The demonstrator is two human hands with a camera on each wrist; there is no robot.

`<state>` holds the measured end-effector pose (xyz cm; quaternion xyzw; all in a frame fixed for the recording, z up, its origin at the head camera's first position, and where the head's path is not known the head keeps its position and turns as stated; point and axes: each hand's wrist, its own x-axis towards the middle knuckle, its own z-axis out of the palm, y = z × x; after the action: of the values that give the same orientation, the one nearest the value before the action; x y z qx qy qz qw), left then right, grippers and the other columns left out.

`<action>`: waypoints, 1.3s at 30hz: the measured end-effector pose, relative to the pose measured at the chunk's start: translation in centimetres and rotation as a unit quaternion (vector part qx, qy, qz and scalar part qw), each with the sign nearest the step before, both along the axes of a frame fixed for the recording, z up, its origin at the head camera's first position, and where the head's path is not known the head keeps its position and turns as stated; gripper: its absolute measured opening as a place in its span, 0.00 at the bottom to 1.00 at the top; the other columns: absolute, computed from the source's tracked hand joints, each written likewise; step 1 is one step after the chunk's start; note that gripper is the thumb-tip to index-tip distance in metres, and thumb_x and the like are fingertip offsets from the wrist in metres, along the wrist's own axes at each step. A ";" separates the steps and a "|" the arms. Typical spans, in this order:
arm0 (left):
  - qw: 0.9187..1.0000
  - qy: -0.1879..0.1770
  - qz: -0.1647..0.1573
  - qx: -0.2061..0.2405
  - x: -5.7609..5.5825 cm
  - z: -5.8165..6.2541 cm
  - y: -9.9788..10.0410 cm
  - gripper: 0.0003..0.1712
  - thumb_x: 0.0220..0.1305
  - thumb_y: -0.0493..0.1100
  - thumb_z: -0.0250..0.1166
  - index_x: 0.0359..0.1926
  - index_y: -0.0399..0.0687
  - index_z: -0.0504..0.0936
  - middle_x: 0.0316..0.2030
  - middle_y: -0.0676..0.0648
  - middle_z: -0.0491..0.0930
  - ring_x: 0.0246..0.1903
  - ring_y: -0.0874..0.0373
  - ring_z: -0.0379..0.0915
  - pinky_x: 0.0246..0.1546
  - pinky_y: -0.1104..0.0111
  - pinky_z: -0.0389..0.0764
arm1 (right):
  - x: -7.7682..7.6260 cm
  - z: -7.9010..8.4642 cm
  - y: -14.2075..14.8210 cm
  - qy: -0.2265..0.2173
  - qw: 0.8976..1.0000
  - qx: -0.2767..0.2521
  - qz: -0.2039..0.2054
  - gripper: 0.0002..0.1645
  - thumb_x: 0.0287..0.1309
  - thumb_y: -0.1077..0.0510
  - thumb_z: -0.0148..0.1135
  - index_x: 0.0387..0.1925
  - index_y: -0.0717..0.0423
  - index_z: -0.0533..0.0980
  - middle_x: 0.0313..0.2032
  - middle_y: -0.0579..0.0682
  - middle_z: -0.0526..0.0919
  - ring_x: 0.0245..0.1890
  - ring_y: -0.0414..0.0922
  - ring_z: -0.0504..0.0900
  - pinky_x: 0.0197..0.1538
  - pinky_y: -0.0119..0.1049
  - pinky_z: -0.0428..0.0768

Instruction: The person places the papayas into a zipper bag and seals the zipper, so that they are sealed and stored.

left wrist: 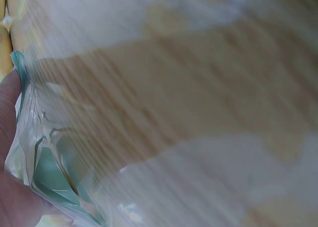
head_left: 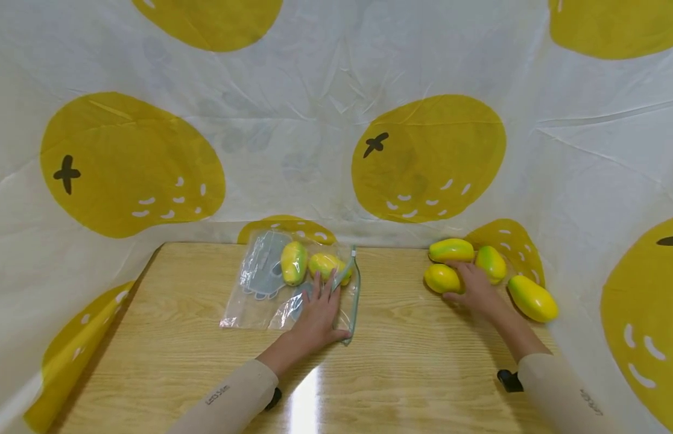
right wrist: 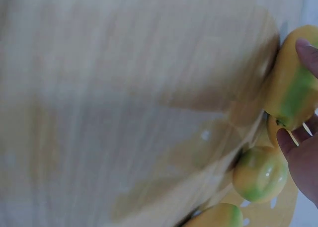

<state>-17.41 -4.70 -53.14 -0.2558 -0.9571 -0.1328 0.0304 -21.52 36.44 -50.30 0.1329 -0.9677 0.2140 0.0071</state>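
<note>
A clear zip bag (head_left: 236,310) with a green closure strip (head_left: 357,301) lies on the table. Two yellow-green mangoes are in it, one mango (head_left: 294,263) near the middle and another mango (head_left: 321,264) by its mouth. My left hand (head_left: 317,316) rests at the bag's mouth, fingers spread, thumb against the green strip's lower end. Over on the right, my right hand (head_left: 476,290) grips a mango (head_left: 442,278); in the right wrist view thumb and fingers lie at opposite sides of that mango (right wrist: 293,85). Around this hand lie a mango (head_left: 450,249), a mango (head_left: 491,265) and a mango (head_left: 532,299).
The wooden table (head_left: 407,361) ends at a white cloth (head_left: 293,169) printed with large yellow fruit, which hangs behind and along both sides. The mangoes on the right lie close to the cloth at the table's far right corner.
</note>
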 end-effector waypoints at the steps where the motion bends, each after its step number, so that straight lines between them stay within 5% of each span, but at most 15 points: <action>1: 1.000 -0.001 0.000 0.002 0.0 0.0 0.0 0.69 0.49 0.71 0.77 0.78 0.35 0.58 0.83 0.36 0.35 0.79 0.26 0.33 0.64 0.26 0.62 | 0.1 -0.2 -0.1 -0.006 1.000 -0.003 0.001 0.47 0.60 0.53 0.75 0.72 0.67 0.62 0.67 0.75 0.67 0.67 0.74 0.64 0.66 0.72 0.63; 13: 1.000 -0.003 0.008 0.006 0.0 -0.2 -0.4 0.69 0.48 0.71 0.77 0.78 0.34 0.58 0.83 0.37 0.35 0.79 0.27 0.33 0.64 0.26 0.63 | 0.7 -1.3 -0.8 -0.047 0.998 -0.035 0.001 0.52 0.68 0.55 0.68 0.81 0.60 0.48 0.72 0.76 0.58 0.71 0.74 0.61 0.69 0.72 0.62; 20: 1.000 -0.003 0.002 0.010 -0.2 -0.2 -0.1 0.70 0.48 0.71 0.77 0.78 0.35 0.58 0.83 0.37 0.34 0.79 0.26 0.33 0.64 0.26 0.62 | 0.8 -0.8 -0.9 -0.031 0.998 -0.054 0.005 0.52 0.65 0.57 0.70 0.79 0.67 0.50 0.74 0.74 0.58 0.73 0.72 0.58 0.70 0.71 0.60; 26: 1.000 -0.007 0.005 0.008 -0.2 0.0 -0.1 0.70 0.48 0.71 0.77 0.79 0.35 0.57 0.83 0.38 0.34 0.79 0.27 0.32 0.65 0.26 0.61 | 0.8 -0.4 -2.1 -0.004 0.997 -0.080 0.014 0.49 0.62 0.58 0.73 0.73 0.71 0.55 0.68 0.76 0.66 0.69 0.71 0.65 0.68 0.69 0.64; 39: 1.000 -0.011 0.002 0.008 -0.2 -0.2 -0.1 0.70 0.48 0.70 0.78 0.79 0.35 0.57 0.83 0.38 0.34 0.79 0.28 0.32 0.65 0.26 0.62 | 0.5 0.8 -6.2 -0.009 0.994 -0.084 0.063 0.47 0.61 0.61 0.73 0.73 0.73 0.59 0.68 0.73 0.69 0.68 0.69 0.69 0.70 0.67 0.66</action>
<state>-17.61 -4.76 -53.36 -0.2521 -0.9568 -0.1432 0.0223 -21.05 30.26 -49.46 0.1910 -0.9358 0.2962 -0.0040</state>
